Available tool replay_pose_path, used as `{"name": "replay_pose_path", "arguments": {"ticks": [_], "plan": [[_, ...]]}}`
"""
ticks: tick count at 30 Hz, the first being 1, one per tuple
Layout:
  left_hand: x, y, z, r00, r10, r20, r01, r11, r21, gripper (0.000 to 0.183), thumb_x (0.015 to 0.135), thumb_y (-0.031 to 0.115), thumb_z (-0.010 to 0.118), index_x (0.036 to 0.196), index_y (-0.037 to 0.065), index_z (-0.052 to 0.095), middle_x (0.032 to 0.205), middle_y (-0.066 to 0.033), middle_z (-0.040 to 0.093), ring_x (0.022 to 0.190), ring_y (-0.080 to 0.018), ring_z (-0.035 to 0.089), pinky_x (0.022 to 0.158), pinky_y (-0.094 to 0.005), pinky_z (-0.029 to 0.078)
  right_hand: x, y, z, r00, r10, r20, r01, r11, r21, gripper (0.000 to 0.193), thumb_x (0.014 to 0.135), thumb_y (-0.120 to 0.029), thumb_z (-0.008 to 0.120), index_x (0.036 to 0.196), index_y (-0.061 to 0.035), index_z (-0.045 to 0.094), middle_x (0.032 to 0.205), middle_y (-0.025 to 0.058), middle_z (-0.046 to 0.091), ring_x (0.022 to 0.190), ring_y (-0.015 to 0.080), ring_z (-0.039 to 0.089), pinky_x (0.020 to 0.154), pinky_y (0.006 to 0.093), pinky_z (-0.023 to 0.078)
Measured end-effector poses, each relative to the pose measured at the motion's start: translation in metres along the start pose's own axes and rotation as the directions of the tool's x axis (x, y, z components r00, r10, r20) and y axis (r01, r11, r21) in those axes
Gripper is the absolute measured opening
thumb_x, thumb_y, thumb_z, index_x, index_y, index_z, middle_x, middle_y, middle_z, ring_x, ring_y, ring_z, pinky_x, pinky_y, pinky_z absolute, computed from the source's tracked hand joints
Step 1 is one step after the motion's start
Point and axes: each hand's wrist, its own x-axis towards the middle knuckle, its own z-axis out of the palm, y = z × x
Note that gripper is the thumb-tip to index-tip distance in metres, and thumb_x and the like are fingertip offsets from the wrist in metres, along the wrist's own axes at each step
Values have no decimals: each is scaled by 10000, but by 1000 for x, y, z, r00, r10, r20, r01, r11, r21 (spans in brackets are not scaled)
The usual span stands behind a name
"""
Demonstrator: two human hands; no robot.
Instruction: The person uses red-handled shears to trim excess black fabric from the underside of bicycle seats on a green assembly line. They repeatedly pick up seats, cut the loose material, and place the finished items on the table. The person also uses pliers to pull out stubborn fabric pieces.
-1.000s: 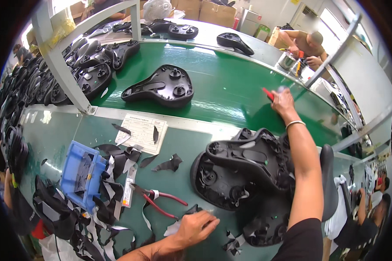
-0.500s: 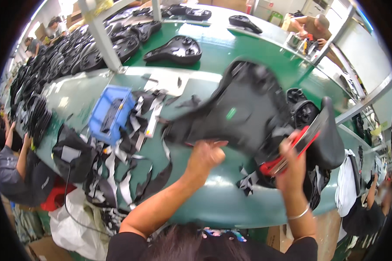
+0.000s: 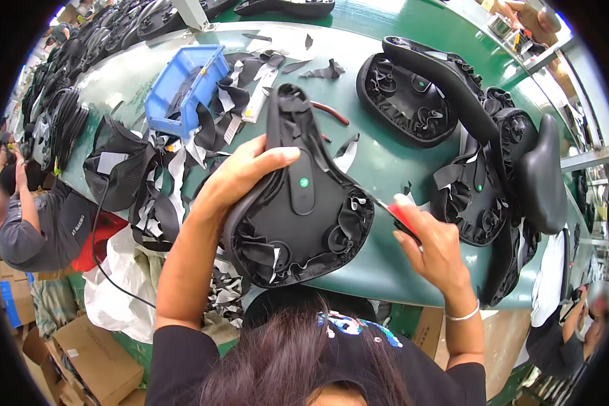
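My left hand (image 3: pixel 240 177) grips the left edge of a black bicycle saddle (image 3: pixel 298 199), held upside down over the near edge of the green table (image 3: pixel 379 145). Its underside shows a centre rail plate with a small green dot and folded cover edges. My right hand (image 3: pixel 434 240) is closed around a red-handled tool (image 3: pixel 400 218) whose tip touches the saddle's right rim. A silver bracelet sits on that wrist.
Several upturned black saddles (image 3: pixel 413 95) lie stacked at the right. A blue bin (image 3: pixel 183 84) and black offcuts (image 3: pixel 203 132) lie to the left, red pliers (image 3: pixel 330 112) behind the held saddle. Another person (image 3: pixel 37 220) sits at the left; cardboard boxes (image 3: pixel 91 362) stand below.
The saddle has come closer and turned underside-up in my left hand. My right hand has brought the red-handled tool against its right rim. The camera has tilted further down.
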Motion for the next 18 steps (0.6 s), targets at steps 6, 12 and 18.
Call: {"name": "replay_pose_path", "arguments": {"ticks": [6, 12, 18], "plan": [[11, 20, 9, 995, 64, 80, -77, 984, 159, 468, 813, 270, 625, 1173, -22, 559, 967, -70, 620, 802, -111, 597, 727, -247, 502, 9, -1, -12, 971, -5, 241, 76, 955, -286, 580, 812, -108, 621, 1360, -192, 452, 667, 80, 466, 462, 227, 499, 419, 369, 421], [-7, -8, 11, 983, 120, -140, -110, 991, 79, 428, 788, 259, 641, 1069, -58, 583, 902, -81, 630, 754, -120, 590, 708, -258, 486, -45, -62, 32, 915, 390, 106, -386, 921, -62, 620, 832, -105, 644, 1394, -121, 382, 695, 175, 551, 518, 374, 553, 466, 462, 445], [-44, -25, 15, 940, 108, -324, -112, 994, 7, 443, 789, 247, 654, 1107, -48, 561, 961, -88, 616, 834, -121, 572, 757, -262, 475, -50, -81, 19, 873, 472, 121, -488, 847, 212, 553, 876, -106, 623, 1368, -36, 382, 1141, 262, 597, 958, 420, 621, 741, 423, 534]]}}
